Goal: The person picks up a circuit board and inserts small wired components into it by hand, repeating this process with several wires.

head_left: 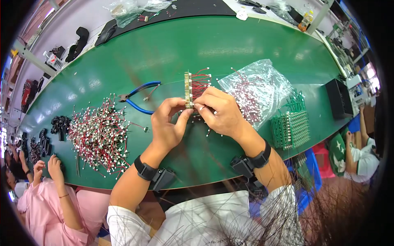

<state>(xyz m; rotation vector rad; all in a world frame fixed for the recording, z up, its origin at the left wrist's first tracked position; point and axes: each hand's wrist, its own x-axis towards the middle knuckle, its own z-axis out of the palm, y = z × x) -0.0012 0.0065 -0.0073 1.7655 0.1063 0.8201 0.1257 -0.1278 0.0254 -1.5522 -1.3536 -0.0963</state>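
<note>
A narrow board strip (187, 84) with a row of gold-coloured pins stands out from my fingers, over the middle of the green table. Thin red wires (200, 82) with small white plugs run from its right side. My left hand (168, 125) is closed, thumb and index finger pinching the strip's near end. Against that same end, my right hand (221, 111) is closed in a pinch on a small white wire plug, which the fingers partly cover. Blue-handled cutting pliers (139, 91) lie just beyond my left hand, their jaws pointing left.
A heap of red wires with white plugs (98, 135) lies left. Right are a clear plastic bag (262, 88) of similar wires, a stack of green boards (290, 129) and a black box (339, 98). A person in pink (53, 205) sits at left; another sits far right.
</note>
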